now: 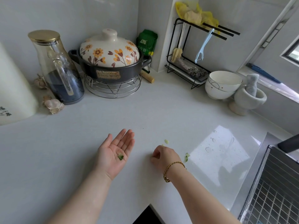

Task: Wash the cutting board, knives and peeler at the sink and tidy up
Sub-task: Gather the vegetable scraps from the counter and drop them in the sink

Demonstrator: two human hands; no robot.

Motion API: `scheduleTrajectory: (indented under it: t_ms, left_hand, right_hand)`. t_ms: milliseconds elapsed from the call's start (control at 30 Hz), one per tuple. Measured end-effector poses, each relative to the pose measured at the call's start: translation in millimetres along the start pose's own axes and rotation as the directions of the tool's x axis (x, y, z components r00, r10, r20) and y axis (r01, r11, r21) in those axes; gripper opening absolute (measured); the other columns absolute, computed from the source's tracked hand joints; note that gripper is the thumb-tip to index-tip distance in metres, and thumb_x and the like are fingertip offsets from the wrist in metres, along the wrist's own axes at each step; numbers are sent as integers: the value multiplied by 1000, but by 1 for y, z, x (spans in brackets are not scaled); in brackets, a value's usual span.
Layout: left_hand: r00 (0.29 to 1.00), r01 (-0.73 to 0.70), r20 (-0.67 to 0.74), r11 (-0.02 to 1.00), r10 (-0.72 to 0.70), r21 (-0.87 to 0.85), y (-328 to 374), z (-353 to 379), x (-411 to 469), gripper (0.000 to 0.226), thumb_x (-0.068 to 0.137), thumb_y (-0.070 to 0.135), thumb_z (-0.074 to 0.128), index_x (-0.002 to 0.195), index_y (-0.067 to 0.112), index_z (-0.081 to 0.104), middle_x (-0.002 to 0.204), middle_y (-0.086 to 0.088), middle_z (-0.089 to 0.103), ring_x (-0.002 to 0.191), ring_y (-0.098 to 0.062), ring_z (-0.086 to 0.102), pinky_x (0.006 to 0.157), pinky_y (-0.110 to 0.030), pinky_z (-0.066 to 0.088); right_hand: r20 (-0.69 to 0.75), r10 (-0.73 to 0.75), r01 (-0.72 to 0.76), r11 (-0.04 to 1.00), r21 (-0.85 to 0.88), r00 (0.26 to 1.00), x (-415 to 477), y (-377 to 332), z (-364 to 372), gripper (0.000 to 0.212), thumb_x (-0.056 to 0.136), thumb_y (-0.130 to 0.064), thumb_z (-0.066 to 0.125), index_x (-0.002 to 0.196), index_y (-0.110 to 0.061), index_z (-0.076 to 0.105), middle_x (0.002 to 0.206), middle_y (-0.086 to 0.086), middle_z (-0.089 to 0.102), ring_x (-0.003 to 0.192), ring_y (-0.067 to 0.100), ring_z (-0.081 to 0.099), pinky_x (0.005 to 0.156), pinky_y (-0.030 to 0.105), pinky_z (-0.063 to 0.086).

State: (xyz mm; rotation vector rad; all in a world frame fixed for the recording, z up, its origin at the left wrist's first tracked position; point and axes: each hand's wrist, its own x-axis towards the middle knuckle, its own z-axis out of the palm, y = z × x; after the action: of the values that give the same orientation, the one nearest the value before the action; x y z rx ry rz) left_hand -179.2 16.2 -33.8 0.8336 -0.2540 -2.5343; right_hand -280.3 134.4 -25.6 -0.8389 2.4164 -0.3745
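My left hand point(117, 152) lies palm up over the white counter point(129, 113), fingers straight, with a small green cucumber scrap point(120, 156) on the palm. My right hand point(163, 156), with a gold bracelet on the wrist, is knuckles up to its right, fingers curled down to the counter; what is under the fingertips is hidden. Loose scraps lie beside it: a pale one point(166, 141) just beyond and a green one point(187, 156) to the right. A light blue peeler point(203, 46) hangs on the black rack point(173, 46) at the back. No cutting board or knife is in view.
The sink point(275, 188) with a wire grid is at the lower right, with water drops point(216, 143) on the counter beside it. A flowered clay pot point(110, 59), a glass jug point(56, 67), garlic point(53, 104), stacked bowls point(221, 86) and a stone mortar point(249, 97) line the back.
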Motion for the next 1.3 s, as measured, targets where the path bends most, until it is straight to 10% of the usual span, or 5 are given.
scheduleTrajectory:
  t_ms: [333,533,700,1067,1300]
  left_hand:
    - [999,28,30,999,-29,29,-9,3,3,43,99,33,29,97,2,59,80,-14,73,69,-21,72,63,-34,57]
    - [992,85,86,995,-90,59,-26,12,5,46,98,38,27,102,4,59,86,-12,73,74,-21,72,63,-33,58]
    - [984,106,139,993,-111,44,-29,15,6,60,98,39,26,86,4,73,90,-12,72,77,-21,72,61,-33,59]
    - [976,63,210,998,-59,-13,-18,-1,17,74,10,19,93,78,-1,76,93,-17,72,82,-26,71,61,-36,58]
    - [980,57,192,998,-57,7,-18,-2,19,75,7,20,93,77,0,76,92,-17,72,81,-25,71,61,-36,59]
  right_hand:
    - [-143,-121,125,992,13,982,-9,7,8,23,88,-17,47,71,-30,40,72,-14,44,80,9,43,59,12,32]
    - [-756,-413,571,818,-64,508,-15,-22,29,7,70,-24,54,66,-25,58,61,-10,60,72,7,39,68,16,34]
    - [-794,-420,532,834,-146,440,-9,-22,35,12,69,-27,53,63,-26,64,65,-6,60,71,11,35,66,20,32]
    - [-375,58,-16,993,113,925,4,36,3,26,92,-29,48,116,-21,56,111,-4,59,106,17,41,93,20,32]
    - [-255,112,-90,992,94,960,7,36,1,6,93,-26,44,89,-25,47,102,-3,57,106,17,41,88,23,35]
